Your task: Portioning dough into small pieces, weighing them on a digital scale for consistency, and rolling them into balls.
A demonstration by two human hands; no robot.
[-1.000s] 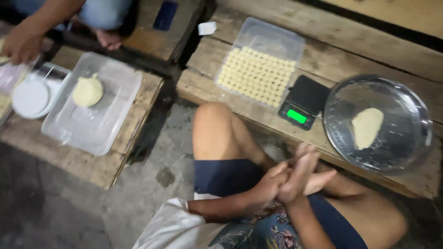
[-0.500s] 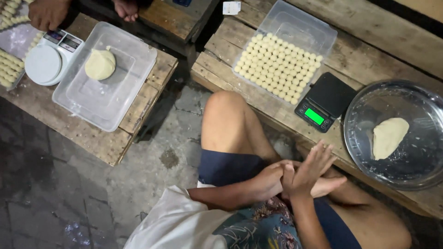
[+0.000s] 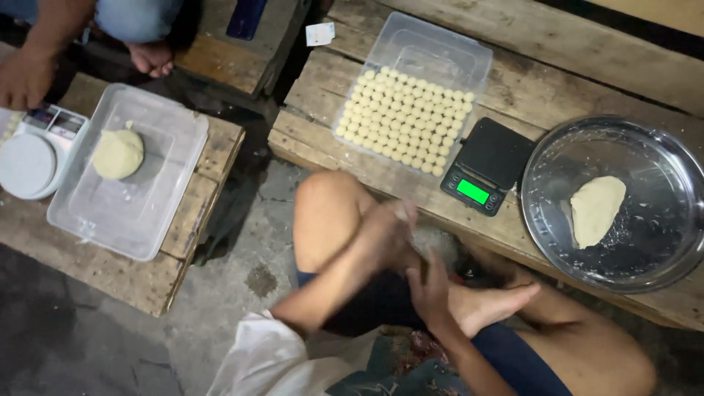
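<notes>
My left hand (image 3: 381, 233) and my right hand (image 3: 429, 287) meet over my bent knee, below the bench edge, and both are blurred. The left lies above the right, and whatever is between them is hidden. Just beyond them on the wooden bench (image 3: 528, 51) stands a clear plastic tray (image 3: 440, 51) with several rows of small pale dough balls (image 3: 407, 121). Right of it sit a black scale with a green display (image 3: 488, 165) and a round metal pan (image 3: 660, 257) holding a flat lump of dough (image 3: 595, 209).
On a low wooden pallet (image 3: 103, 275) at left, a clear container (image 3: 147, 213) holds a round dough lump (image 3: 117, 154), beside a white scale (image 3: 33, 154). Another person's hand (image 3: 26, 77) and bare foot (image 3: 150, 59) are at top left. Stained concrete floor (image 3: 242, 279) lies between.
My hands have shifted from flat palm-to-palm at my lap to higher over my knee, closer to the bench. The view has moved in nearer to the bench and tray.
</notes>
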